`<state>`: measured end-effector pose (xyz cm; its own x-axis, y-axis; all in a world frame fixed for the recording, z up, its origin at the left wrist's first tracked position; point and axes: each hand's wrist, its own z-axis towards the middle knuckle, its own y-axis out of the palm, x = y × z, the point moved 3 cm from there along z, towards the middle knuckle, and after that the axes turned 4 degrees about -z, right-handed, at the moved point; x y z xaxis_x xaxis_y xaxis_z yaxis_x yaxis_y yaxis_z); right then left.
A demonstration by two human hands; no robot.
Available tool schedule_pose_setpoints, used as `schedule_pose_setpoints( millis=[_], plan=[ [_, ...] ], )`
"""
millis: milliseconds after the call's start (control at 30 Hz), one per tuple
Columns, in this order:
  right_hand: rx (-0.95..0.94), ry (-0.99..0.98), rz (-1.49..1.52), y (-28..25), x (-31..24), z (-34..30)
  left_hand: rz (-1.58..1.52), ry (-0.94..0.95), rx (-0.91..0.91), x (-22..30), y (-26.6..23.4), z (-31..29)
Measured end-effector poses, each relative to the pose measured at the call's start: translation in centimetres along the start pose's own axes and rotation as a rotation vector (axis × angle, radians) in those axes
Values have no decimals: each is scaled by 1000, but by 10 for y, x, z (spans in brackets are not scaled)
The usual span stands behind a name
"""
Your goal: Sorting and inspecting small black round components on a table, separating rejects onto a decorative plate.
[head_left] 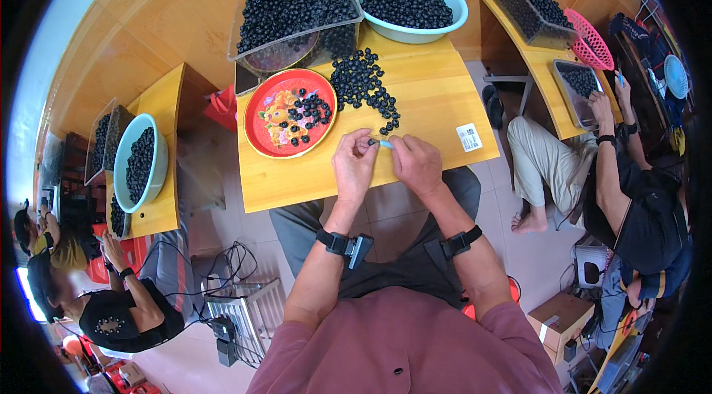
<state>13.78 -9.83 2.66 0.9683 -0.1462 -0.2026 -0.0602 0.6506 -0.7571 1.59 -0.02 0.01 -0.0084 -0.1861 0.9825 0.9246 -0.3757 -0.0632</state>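
Note:
Over the near edge of the yellow table, my left hand [353,164] pinches one small round black bead-like piece [371,143] between thumb and fingertips. My right hand [417,164] is closed on a small light-blue tool [385,144], whose end points at that piece. Its tip is too small to make out. Just beyond my fingers lies a loose heap of the same black pieces [356,81]. To the left of the heap sits a red round tray [256,127] with a floral picture and several black pieces on it.
A clear plastic bin [345,38] and a light-blue basin [457,17], both full of black pieces, stand at the table's far side. A white label [469,137] is on the right. Co-workers sit at tables on both sides. Cables [230,268] lie at lower left.

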Motion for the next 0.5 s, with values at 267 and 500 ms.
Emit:
schedule_pose_setpoints(
  millis=[267, 500],
  plan=[
    [-37, -54, -11, 1, -2, 0, 28, 33, -7, 0, -1, -1],
    [-43, -29, -5, 0, -1, 0, 84, 38, 0, 5, 0, -3]
  ],
)
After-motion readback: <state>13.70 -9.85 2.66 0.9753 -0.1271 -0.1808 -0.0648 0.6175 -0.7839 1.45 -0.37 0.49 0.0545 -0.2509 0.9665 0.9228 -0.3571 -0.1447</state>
